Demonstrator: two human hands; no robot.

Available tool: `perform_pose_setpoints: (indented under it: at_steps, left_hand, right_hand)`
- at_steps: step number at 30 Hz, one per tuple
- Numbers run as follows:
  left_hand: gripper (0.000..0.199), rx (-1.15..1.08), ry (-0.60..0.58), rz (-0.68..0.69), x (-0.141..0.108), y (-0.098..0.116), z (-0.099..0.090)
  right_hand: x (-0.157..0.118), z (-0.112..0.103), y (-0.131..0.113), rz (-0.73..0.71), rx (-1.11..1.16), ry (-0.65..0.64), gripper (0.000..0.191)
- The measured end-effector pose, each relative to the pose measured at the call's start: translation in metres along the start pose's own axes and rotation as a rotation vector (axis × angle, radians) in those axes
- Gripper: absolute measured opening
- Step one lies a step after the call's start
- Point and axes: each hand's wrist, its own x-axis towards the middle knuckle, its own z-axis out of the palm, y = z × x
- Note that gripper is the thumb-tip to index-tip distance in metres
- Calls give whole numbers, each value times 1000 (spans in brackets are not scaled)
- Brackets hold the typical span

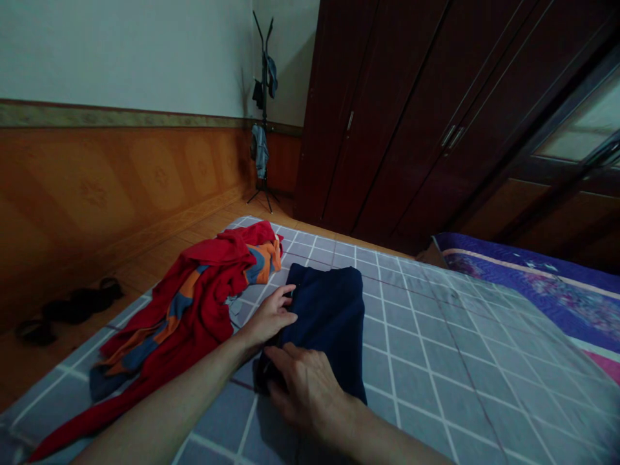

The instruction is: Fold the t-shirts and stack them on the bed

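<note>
A folded navy-blue garment (pixel 329 316) lies flat on the bed's grey checked sheet; I cannot tell which kind of garment it is. Along its left edge rests my left hand (pixel 271 315), with the thumb and fingers apart and touching the cloth. My right hand (pixel 307 384) is closed at the near left corner, fingers curled round dark fabric there. Part of that corner is hidden under the hand. To the left, a crumpled red garment (pixel 208 316) with orange and blue-grey stripes lies in a loose heap.
The checked sheet (pixel 436 349) spreads to the right, reaching a purple patterned quilt (pixel 523 278). Beyond the bed stand a dark wooden wardrobe (pixel 387 116) and a black coat rack (pixel 264 116) with clothes. Dark items (pixel 72 309) lie on the floor at left.
</note>
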Motion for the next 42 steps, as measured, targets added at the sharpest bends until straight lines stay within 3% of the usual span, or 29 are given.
perform_pose_setpoints:
  at_steps: [3,6,9,14,22,26,36,42]
  left_hand:
    - [66,-40,8,29,0,-1,1]
    - [62,-101,5,38,0,-1,4]
    - [70,-70,18,21,-1,-1,7]
    - [84,-2,14,16,-5,1,9]
    - [82,32,-22,52,-7,1,10]
    - [81,9,-19,76,-6,2,10]
    - [73,20,120,45,-2,2,5]
    - [67,158,205,2,0,-3,2]
  right_hand:
    - [14,-18,17,57,148,100,20]
    - [43,-40,47,275,128,169,26]
    - [77,-53,74,472,2,151,36]
    - [117,-52,93,539,-109,81,53]
    - [133,-50,96,525,-141,-96,50]
    - [130,-50,96,549,-131,-120,38]
    - [128,-39,84,522,-172,147,24]
    - [129,-23,72,446,-175,206,27]
